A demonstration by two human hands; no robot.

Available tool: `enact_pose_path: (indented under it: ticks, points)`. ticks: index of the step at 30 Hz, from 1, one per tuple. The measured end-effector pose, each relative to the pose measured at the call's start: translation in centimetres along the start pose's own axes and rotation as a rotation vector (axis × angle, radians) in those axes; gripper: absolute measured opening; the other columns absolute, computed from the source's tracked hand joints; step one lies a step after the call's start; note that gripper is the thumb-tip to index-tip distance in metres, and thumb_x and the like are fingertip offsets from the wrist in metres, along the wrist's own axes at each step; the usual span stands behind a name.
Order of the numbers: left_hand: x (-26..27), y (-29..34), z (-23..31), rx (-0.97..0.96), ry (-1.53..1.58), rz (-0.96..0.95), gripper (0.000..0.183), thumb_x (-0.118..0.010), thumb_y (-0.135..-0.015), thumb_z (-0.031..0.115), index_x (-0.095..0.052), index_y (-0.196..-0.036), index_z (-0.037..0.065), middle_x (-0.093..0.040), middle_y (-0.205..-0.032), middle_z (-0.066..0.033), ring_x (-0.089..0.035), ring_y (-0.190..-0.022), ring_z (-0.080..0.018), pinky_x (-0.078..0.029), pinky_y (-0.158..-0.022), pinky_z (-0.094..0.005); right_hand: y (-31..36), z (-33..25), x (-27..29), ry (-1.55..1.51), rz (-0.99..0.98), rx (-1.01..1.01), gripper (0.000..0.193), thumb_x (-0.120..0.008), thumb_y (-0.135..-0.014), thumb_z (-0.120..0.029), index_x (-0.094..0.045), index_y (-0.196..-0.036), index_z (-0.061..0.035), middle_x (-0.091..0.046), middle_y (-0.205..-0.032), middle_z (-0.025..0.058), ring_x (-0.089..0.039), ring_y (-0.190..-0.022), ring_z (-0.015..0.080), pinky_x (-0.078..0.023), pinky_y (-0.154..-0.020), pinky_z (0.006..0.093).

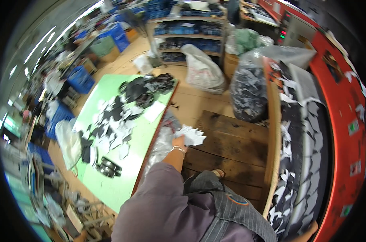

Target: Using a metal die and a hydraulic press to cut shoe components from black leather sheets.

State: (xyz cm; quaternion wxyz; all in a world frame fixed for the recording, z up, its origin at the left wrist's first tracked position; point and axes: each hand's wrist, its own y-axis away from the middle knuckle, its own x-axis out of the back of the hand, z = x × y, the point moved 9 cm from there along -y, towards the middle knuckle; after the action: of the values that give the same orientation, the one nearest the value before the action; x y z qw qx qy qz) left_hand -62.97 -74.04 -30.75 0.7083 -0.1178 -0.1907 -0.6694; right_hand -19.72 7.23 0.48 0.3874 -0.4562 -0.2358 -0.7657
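Note:
My left hand (pixel 179 142), with a band round the wrist, is closed on a bunch of white cut pieces (pixel 192 136) with jagged, fanned edges. It holds them past the right edge of the green table (pixel 146 139), above a wooden platform. On that table lies a loose heap of white and dark cut pieces (pixel 114 125). My right hand (pixel 310 232) shows only in part at the lower right, beside the machine bed with its grey sheet of cut shapes (pixel 310 157). Its fingers cannot be made out.
A red machine (pixel 338 169) stands along my right. Dark bundles (pixel 144 88) and a black reel-like object (pixel 108 167) lie on the table. A clear bag of scraps (pixel 249 92), a white sack (pixel 203 70) and a loaded shelf rack (pixel 187 37) stand ahead. Wooden boards (pixel 231 141) lie underfoot.

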Motion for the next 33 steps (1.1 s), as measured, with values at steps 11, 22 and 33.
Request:
enact_pose_path:
  ticks: [11,22,33]
  points:
    - [28.1,2.5,5.4,0.443,1.308,0.868,0.081,-0.065,-0.086,0.039,-0.023,-0.148,0.008,-0.036,-0.146,-0.0174,-0.04,-0.13,-0.0338,-0.034,-0.107,-0.0454,-8.2,-9.0,-2.4,0.392,-0.258,0.405,0.029,-0.061,-0.082,-0.031,-0.071,-0.096,-0.0068,-0.071,-0.094,0.0143,-0.069,-0.082,0.0286,-0.057,-0.07,0.04]
    - [-7.6,-17.0,29.5,0.392,0.91,-0.224,0.044,-0.058,-0.093,0.029,-0.048,-0.131,0.008,-0.056,-0.118,-0.0068,-0.056,-0.097,-0.0192,-0.044,-0.083,-0.0325,1.9,9.6,-5.4,-0.463,-0.389,-1.032,0.022,-0.053,-0.084,-0.012,-0.07,-0.088,0.0005,-0.069,-0.092,0.022,-0.069,-0.089,0.0357,-0.056,-0.075,0.0423]
    - [-66.0,-4.6,62.5,0.631,0.619,-1.347,0.065,-0.066,-0.088,0.021,-0.029,-0.136,-0.004,-0.042,-0.131,-0.026,-0.049,-0.116,-0.0355,-0.044,-0.1,-0.0477,6.0,7.1,-2.5,-0.575,-0.086,-1.719,0.045,-0.064,-0.086,-0.032,-0.055,-0.124,-0.0087,-0.065,-0.113,0.0195,-0.061,-0.109,0.0344,-0.048,-0.091,0.0431]
